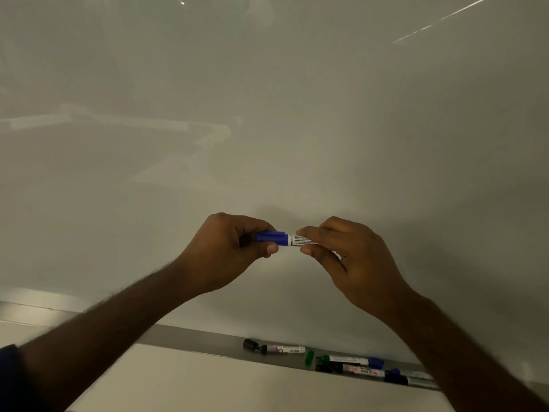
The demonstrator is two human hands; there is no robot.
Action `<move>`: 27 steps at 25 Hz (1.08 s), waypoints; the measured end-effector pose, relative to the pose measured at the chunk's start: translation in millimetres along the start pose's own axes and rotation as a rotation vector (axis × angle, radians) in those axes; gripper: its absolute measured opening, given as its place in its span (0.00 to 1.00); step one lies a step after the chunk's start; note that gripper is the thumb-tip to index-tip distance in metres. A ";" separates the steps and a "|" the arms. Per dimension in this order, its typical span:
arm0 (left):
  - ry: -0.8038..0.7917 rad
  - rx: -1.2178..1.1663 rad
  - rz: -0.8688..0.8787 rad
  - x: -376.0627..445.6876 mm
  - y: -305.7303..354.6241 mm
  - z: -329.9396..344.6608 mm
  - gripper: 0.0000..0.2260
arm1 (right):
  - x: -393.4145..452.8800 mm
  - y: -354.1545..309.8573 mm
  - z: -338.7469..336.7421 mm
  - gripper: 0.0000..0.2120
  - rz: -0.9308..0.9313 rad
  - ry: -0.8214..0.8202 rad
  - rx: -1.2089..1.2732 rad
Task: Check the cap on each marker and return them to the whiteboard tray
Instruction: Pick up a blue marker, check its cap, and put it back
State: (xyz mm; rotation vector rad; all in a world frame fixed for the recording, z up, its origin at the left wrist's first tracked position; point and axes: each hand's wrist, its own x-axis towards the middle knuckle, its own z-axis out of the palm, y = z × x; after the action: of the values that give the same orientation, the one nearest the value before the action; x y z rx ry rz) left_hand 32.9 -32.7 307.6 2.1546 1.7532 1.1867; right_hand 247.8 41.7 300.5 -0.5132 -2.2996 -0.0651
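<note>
A blue marker (292,239) is being held above the tray (208,340), its cap (271,237) in the left hand's (225,251) closed grip and its barrel in the right hand's (347,260). If the cap is being pressed crookedly, it may be left loose.

Both forearms were bare, with fine hair along them. A dark navy sleeve (9,379) edge showed only on the left arm, well back from the left hand (225,254). The right hand (353,260) wore nothing.

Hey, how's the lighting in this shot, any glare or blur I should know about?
Head view: dim overall; pale reflections and a bright streak glare across the whiteboard; the hands cast soft shadows behind the blue marker; the left forearm blurs near the edge.
</note>
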 end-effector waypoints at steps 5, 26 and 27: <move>-0.123 -0.082 -0.055 3.3 -31.4 11.6 0.07 | -12.1 17.1 32.5 0.15 0.113 -0.063 0.127; -0.238 0.047 -0.494 -100.1 -218.2 185.5 0.11 | -151.0 26.9 260.8 0.10 0.670 -0.446 0.000; -0.246 0.062 -0.499 -105.5 -224.1 191.1 0.12 | -154.3 24.8 267.3 0.10 0.687 -0.463 -0.012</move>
State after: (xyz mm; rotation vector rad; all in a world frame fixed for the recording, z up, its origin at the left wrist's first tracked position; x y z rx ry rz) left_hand -23.5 17.6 4.0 1.6497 2.0562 0.7200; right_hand 172.5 64.9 1.0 -1.4122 -2.4187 0.4133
